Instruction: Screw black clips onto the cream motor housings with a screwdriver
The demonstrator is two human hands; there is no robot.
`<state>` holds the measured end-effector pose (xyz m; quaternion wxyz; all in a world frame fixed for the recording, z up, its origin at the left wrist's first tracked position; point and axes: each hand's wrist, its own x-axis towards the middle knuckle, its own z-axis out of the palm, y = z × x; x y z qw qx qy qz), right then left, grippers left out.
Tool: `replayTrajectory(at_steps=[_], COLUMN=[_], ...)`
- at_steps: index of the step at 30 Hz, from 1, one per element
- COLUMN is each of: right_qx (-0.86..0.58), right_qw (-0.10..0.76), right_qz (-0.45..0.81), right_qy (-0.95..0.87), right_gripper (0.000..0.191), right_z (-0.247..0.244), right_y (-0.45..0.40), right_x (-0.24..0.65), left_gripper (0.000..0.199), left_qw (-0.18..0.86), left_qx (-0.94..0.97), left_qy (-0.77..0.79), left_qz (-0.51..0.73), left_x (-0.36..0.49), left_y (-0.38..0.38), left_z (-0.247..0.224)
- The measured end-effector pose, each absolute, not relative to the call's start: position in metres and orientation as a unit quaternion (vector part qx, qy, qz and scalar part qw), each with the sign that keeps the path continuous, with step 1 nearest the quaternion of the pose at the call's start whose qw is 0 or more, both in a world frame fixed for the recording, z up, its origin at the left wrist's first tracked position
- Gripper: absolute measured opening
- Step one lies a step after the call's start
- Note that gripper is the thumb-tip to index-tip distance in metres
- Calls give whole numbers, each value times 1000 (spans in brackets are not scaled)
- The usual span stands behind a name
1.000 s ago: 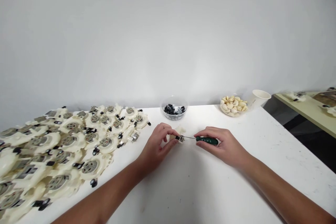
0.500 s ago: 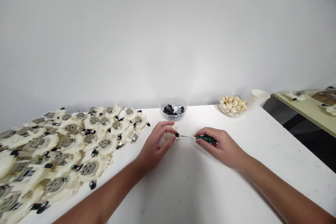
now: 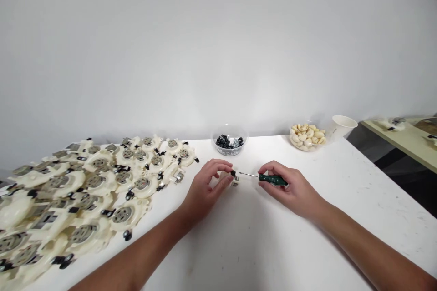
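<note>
Near the middle of the white table, my left hand (image 3: pixel 209 187) grips a small cream plastic part (image 3: pixel 235 181) with a black piece (image 3: pixel 233 173) at its upper end. The fingers hide much of this part. My right hand (image 3: pixel 294 189) holds a screwdriver (image 3: pixel 273 179) by its green handle, with the metal shaft pointing left. The screwdriver's tip is a little to the right of the black piece and apart from it.
Many cream housings with grey discs (image 3: pixel 123 214) cover the table's left side. Behind my hands stands a clear bowl of black and silver pieces (image 3: pixel 228 145). Farther right are a bowl of cream pieces (image 3: pixel 307 137), a white cup (image 3: pixel 343 126) and another table (image 3: pixel 403 144).
The screwdriver's tip has drawn back from the black piece, and its shaft tilts more. The cream part has turned in my left hand. The whole view has shifted slightly.
</note>
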<state>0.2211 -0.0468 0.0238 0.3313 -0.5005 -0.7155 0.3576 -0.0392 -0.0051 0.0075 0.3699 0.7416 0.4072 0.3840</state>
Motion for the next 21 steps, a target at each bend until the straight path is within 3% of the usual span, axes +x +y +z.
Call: replayTrajectory(at_steps=[4,7,13,21], right_qx=[-485,-479,-492,-471], right_qw=[366,379,359,335], right_qz=[338,314,313,289], right_qy=[-718,-727,-729,-763], right_gripper=[21,22,17,17], right_z=[32,32,32,23], right_y=[-50,-51,-51,-52], right_x=[220,220,220,217], left_gripper=[28,26,20,21], left_qw=[589,637,647,459], left_qx=[616,588,591,733], left_qy=[393,360,344,349], left_qz=[346,346,336,361], left_x=[-37,-35,-34,-32], left_y=[-8,-9,-16,-28], left_z=[9,9,15,10])
